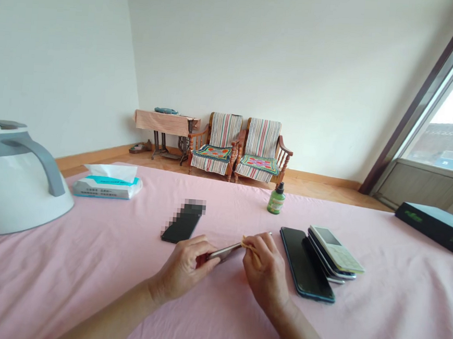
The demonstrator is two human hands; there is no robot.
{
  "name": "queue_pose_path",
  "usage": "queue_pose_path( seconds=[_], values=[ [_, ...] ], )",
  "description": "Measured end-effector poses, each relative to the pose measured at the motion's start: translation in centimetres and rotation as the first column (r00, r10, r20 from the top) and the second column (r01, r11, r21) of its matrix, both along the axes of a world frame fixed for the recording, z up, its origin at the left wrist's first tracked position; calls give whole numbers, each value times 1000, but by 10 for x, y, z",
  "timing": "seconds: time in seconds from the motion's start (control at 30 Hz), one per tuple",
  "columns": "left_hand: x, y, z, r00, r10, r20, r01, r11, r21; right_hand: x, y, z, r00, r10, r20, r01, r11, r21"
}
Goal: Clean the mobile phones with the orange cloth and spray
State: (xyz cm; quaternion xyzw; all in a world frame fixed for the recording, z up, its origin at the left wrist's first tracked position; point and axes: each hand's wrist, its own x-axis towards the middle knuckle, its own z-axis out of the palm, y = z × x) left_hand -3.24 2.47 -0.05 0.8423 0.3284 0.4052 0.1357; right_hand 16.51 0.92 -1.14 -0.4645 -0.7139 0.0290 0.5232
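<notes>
Pink tablecloth [97, 264]; beyond it, two wooden armchairs [260, 141]. Above it, your left hand [182, 268] grips one smartphone [226, 251], right hand [268, 274] one yellowish cloth [251, 244].

No word, brand or number could be read with certainty. On the tissue pack [107, 187], near the far left corner of the pink cloth [215, 315], 2 rows of small dark characters ran along the front side, and more faint print sat on the turquoise band above them; both were too blurred to make out. The label of the green bottle [276, 200], by the far edge of the cloth, carried print too small to read. The black box [433, 227], toward the far right corner, showed 2 green marks on its dark front, 1 near each end, neither legible.
</notes>
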Motion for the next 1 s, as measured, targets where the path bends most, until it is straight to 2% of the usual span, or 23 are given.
queue_pose_path(
  seconds=[0.1, 0.27, 0.37, 0.43, 0.57, 0.63, 0.7, 0.8, 0.9, 1.0],
  values=[
    [1, 1, 0, 1000, -5, -3, 5, 1000, 11, -7, -3, 0, 999, 51, 20, -51, 999, -8],
    [2, 1, 2, 1000, -2, -9, 2, 1000, -7, 15, 8, 1, 993, -115, 18, 116, 993, -3],
    [2, 1, 1, 1000, 6, -11, -6, 1000, -8, 22, 11, 1, 990, -142, 8, 142, 990, -4],
    [2, 1, 1, 1000, 8, -14, -8, 1000, -8, 14, 7, 0, 995, -103, 8, 103, 995, -9],
    [4, 0, 1, 999, -37, 13, 37, 999, -23, -14, -8, -1, 997, 77, 28, -76, 996, -36],
    [4, 1, 1, 998, -59, 23, 60, 998, -32, -17, -9, 1, 994, 100, 45, -98, 994, -42],
    [3, 1, 1, 999, -46, 15, 47, 998, -36, -9, -4, 3, 998, 31, 47, -30, 999, -27],
    [2, 2, 1, 1000, -10, -6, 10, 999, -38, 17, 10, 5, 989, -145, 26, 145, 989, -6],
    [1, 2, 1, 1000, -11, -12, 11, 999, -31, 35, 20, 5, 978, -210, 0, 210, 978, -5],
    [1, 2, 1, 1000, -16, -15, 16, 999, -32, 29, 16, 3, 977, -212, -1, 211, 977, -7]
  ],
)
